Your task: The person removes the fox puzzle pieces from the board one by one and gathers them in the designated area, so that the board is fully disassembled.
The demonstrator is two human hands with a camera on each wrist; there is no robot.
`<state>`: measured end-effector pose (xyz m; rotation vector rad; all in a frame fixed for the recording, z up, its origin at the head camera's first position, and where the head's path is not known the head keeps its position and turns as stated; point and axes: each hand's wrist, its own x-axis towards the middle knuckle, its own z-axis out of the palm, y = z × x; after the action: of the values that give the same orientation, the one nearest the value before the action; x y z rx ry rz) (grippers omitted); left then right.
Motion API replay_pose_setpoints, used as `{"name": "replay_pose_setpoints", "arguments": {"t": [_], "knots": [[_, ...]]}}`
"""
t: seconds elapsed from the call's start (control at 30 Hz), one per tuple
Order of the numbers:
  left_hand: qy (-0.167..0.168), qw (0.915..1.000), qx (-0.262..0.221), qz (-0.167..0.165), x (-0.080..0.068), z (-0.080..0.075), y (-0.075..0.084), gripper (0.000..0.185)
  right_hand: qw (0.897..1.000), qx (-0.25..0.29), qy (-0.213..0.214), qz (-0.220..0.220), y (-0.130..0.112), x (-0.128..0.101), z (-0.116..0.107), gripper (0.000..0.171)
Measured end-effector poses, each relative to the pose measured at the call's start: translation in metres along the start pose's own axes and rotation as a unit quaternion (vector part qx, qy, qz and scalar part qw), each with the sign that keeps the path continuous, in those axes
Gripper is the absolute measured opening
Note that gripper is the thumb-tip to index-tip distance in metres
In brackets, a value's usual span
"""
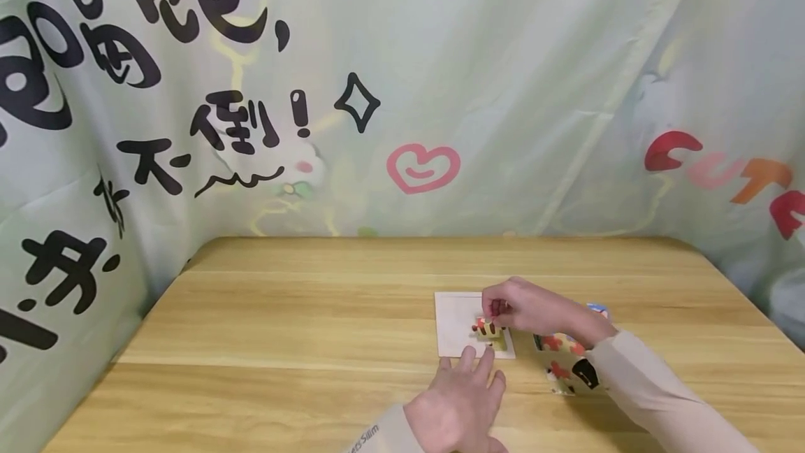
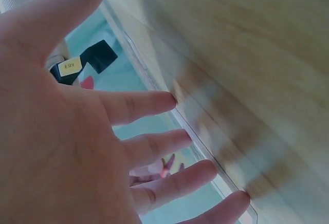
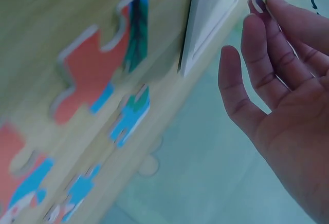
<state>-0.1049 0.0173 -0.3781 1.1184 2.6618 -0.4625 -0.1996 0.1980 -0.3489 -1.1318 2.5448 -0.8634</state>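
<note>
We are part-way through filling the white square puzzle tray (image 1: 454,327), which lies low and right of centre in the head view on the pale wooden table (image 1: 314,313). Our right hand (image 1: 531,307) hangs over the tray's right side, its fingertips pinching a small jigsaw piece with orange and dark stripes (image 1: 487,328) just above the pieces already seated at the tray's lower right corner. Our left hand (image 1: 462,404), at the bottom of the frame, lies flat with fingers straight and spread, their tips resting on the tray's near edge and steadying it. Loose red, blue and black cardboard pieces (image 1: 566,362) sit just right of the tray. As we judge it, the next move calls for lining up the piece's tabs and pressing it down flush.
</note>
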Motion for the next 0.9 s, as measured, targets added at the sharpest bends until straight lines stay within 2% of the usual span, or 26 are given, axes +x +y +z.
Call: {"name": "replay_pose_setpoints", "arguments": {"t": [0.4,0.67,0.9], "knots": [[-0.005,0.9999,-0.004,-0.010,-0.003,0.000,-0.001,0.091,1.000,0.003,0.015,0.001,0.004,-0.029,-0.013,0.022],[0.016,0.9998,0.012,-0.006,-0.004,0.001,0.001,0.091,0.999,0.029,0.013,0.019,0.009,-0.057,-0.017,0.024],[0.012,0.9998,0.014,-0.007,-0.003,0.001,0.001,0.093,0.999,0.046,0.021,0.000,0.020,-0.075,-0.016,0.026]]}}
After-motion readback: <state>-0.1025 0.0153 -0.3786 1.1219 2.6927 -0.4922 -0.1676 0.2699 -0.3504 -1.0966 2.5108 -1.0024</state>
